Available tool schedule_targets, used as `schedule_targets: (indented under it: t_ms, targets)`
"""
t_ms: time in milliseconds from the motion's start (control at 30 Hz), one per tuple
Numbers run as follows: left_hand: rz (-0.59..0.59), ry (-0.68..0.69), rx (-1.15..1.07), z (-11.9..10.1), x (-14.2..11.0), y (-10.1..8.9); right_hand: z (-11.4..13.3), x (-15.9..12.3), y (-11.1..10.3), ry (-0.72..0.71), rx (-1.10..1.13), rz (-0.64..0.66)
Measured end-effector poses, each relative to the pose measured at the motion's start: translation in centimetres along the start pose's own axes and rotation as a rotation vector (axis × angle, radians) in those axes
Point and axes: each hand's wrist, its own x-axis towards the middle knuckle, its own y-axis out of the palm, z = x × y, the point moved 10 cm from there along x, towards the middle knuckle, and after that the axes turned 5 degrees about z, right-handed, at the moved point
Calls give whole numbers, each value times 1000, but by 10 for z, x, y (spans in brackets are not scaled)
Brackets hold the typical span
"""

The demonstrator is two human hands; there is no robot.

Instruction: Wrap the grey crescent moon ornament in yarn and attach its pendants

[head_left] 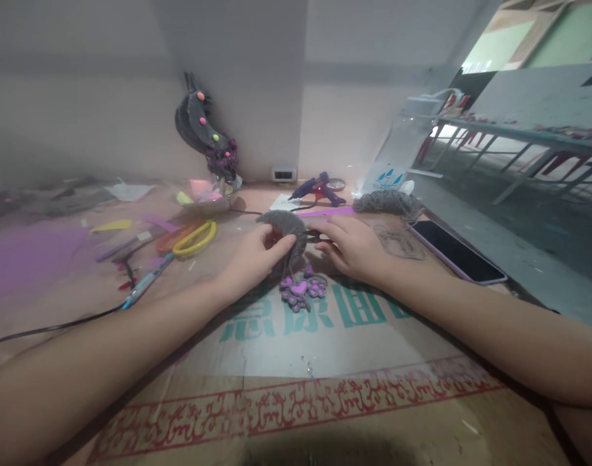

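A grey yarn-wrapped crescent (pixel 287 222) is pinched between the thumb and fingers of my left hand (pixel 257 255). Purple-and-grey paw-shaped charms (pixel 298 288) hang from its lower end, resting over the printed sheet. My right hand (pixel 352 246) is closed on slim dark tweezers (pixel 313 235), their tips touching the crescent's right side. The tweezers' rear part is hidden in my fingers.
Behind my hands lie a blue glue gun (pixel 318 189) and a grey yarn skein (pixel 388 202). Yellow-handled scissors (pixel 193 239) and a corded pen-like tool (pixel 148 279) are at left. A phone (pixel 456 251) lies right. A decorated crescent (pixel 199 120) hangs on the wall.
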Motion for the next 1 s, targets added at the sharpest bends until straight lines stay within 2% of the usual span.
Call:
schedule_targets:
  t_ms: [200,367,600,1000]
  targets:
    - [22,7,-45,3,1,3,-8,1,4,1,-45,-25]
    - [21,1,-8,5,2,2,0,2,2,-49,-60,-31]
    - [13,9,13,4,1,2,0,3,4,-32,-57,-8]
    - [61,25,-66,2,1,8,4,3,1,-60,-83,-36]
